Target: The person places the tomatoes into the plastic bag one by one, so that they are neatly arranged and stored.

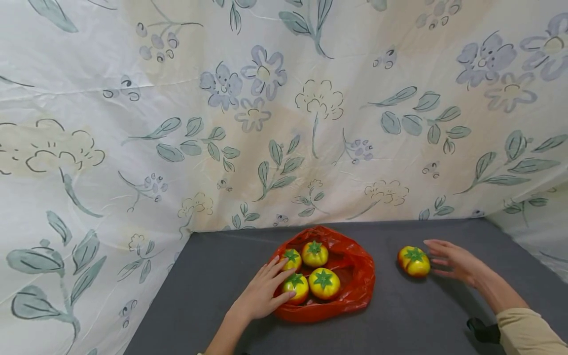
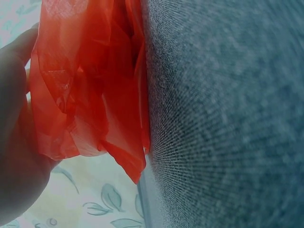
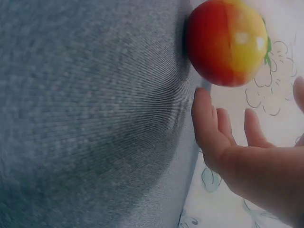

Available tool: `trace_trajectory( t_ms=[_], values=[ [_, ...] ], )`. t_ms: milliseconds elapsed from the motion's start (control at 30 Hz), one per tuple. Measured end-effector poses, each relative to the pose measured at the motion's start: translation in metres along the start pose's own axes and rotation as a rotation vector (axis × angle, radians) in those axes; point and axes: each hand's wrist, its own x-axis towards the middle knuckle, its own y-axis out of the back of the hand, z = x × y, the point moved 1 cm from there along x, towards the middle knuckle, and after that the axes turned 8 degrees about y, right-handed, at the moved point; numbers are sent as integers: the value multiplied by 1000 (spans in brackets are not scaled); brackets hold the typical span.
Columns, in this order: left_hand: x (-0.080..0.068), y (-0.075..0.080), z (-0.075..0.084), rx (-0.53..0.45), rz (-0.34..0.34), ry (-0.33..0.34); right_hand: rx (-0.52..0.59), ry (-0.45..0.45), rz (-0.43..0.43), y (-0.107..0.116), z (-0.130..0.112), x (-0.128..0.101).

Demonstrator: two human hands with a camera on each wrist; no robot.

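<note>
A red plastic bag lies with its mouth spread wide, and several yellow-and-red tomatoes with green star-shaped tops sit inside. My left hand reaches over the bag's left rim, fingers extended across the tomatoes on that side. In the left wrist view the crumpled red plastic hides most of its fingers. To the right of the bag, a single tomato rests on the dark cloth. Close by its right side is my right hand, fingers loosely extended. The right wrist view shows a gap between these fingertips and the tomato.
Dark grey cloth covers the table. A pale floral curtain rises behind it and along both sides. Something black is at the right wrist, beside a beige sleeve.
</note>
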Motion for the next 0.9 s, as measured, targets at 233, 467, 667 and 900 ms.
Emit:
trace_trajectory(
  t_ms=[233, 467, 667, 900],
  values=[
    [0, 0, 0, 4, 9, -9, -14, 7, -38, -4, 6, 4],
    [0, -1, 0, 21, 20, -16, 14, 19, -69, -10, 10, 5],
    [1, 0, -1, 11, 11, -7, 2, 30, -87, -16, 8, 5],
    [1, -2, -2, 19, 20, -20, -9, 71, -112, -21, 11, 4]
  ],
)
